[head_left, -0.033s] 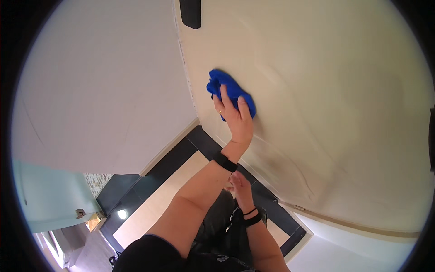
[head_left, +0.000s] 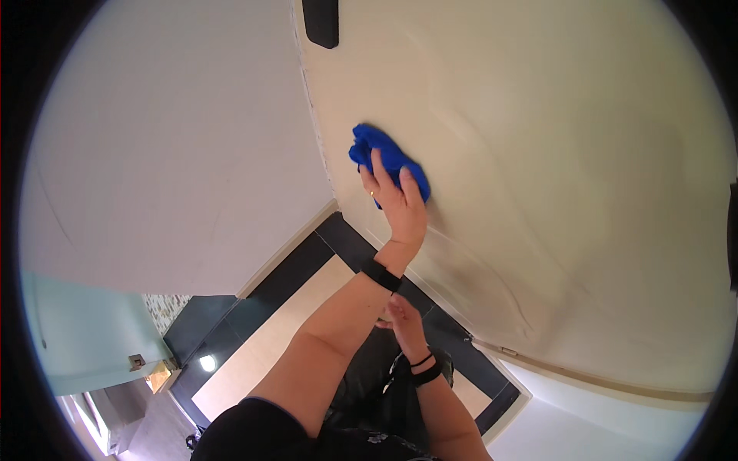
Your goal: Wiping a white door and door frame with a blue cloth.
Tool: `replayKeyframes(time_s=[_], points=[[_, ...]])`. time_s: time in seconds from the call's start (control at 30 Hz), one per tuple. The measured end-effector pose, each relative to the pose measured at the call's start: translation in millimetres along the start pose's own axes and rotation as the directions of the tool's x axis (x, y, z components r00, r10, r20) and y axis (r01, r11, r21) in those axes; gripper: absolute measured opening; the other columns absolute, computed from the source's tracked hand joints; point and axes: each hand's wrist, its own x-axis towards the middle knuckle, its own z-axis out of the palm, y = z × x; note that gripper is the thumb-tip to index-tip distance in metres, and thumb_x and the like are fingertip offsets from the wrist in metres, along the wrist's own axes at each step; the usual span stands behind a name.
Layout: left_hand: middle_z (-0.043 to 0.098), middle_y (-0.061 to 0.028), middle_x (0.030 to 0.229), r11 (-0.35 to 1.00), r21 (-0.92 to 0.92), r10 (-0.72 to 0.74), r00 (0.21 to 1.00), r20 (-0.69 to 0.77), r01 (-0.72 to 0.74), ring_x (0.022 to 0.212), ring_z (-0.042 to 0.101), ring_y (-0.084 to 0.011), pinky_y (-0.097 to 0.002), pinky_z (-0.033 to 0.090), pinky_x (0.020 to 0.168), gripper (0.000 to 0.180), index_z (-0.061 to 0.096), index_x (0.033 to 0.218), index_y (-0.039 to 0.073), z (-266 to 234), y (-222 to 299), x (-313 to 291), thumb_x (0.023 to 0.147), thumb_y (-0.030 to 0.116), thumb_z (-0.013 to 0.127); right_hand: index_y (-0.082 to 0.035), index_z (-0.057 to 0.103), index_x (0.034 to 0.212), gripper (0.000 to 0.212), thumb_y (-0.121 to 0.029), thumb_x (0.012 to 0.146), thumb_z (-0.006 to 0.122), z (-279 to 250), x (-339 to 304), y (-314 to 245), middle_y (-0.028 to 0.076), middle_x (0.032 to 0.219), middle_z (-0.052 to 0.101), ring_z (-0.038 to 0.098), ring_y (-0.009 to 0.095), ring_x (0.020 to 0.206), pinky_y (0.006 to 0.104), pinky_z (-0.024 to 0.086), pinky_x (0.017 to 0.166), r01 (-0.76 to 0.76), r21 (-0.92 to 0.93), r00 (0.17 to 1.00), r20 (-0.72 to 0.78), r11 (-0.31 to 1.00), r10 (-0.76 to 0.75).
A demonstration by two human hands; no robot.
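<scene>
- From where I stand, the blue cloth [head_left: 392, 154] lies bunched against the cream panel [head_left: 553, 138], under the left hand [head_left: 401, 211], near the seam [head_left: 314, 115] where the panel meets the pale wall [head_left: 169, 138].
- The left fingers [head_left: 381, 169] are a little apart and bent over the cloth, clamping it to the panel; some blue shows past the tips.
- That loose bunching worries me most: if the pressure slackens, I think a fold could slip out and the bare fingertips, or the ring [head_left: 372, 194], could rub the surface.
- The seam looks rough and chipped along its length, so a swing too far left might snag the cloth or knock knuckles on the wall.
- The right hand [head_left: 406, 319] hangs low behind the left wrist, partly hidden; its fingers look curled, but I cannot tell whether they close on anything. In so tight a spot, the two arms could get in each other's way.
- Above, a black fitting [head_left: 323, 23] sticks out near the seam, a likely bump on a long upward reach.
- Below, the panel ends at the dark tiles [head_left: 288, 257], leaving little height.
- The roomiest stretch is rightward, broad and smooth.
</scene>
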Motion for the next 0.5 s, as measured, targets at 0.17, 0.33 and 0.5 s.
replayKeyframes(time_s=[0.17, 0.33, 0.5], points=[[0.020, -0.0341, 0.137, 0.984, 0.023, -0.174, 0.982, -0.069, 0.175, 0.126, 0.024, -0.0474, -0.0478, 0.023, 0.105, 0.052, 0.024, 0.139, 0.000, 8, -69, -23, 0.096, 0.027, 0.038, -0.001, 0.052, 0.120, 0.038, -0.027, 0.092, 0.053, 1, -10, 27, 0.008, 0.105, 0.060, 0.061, 0.015, 0.093, 0.0255, 0.054, 0.071, -0.157, -0.278, 0.955, 0.201, 0.948, 0.217], [0.031, -0.0321, 0.134, 0.767, 0.090, -0.626, 0.771, -0.117, 0.635, 0.121, 0.035, -0.0461, -0.0461, 0.032, 0.101, 0.057, 0.023, 0.140, 0.005, 2, -132, -23, 0.097, 0.040, 0.030, 0.001, 0.053, 0.117, 0.032, -0.020, 0.093, 0.052, 7, -8, 18, 0.008, 0.104, 0.059, 0.060, 0.016, 0.095, 0.0272, 0.054, 0.074, -0.199, -0.263, 0.947, 0.196, 0.944, 0.254], [0.027, -0.0272, 0.139, 0.684, 0.022, -0.729, 0.684, -0.020, 0.729, 0.125, 0.033, -0.0429, -0.0443, 0.032, 0.103, 0.058, 0.021, 0.143, 0.008, -1, -111, -21, 0.097, 0.043, 0.028, 0.002, 0.053, 0.116, 0.032, -0.020, 0.093, 0.052, 6, -11, 16, 0.009, 0.105, 0.060, 0.060, 0.017, 0.096, 0.0265, 0.053, 0.075, -0.150, -0.323, 0.949, 0.216, 0.935, 0.227]])
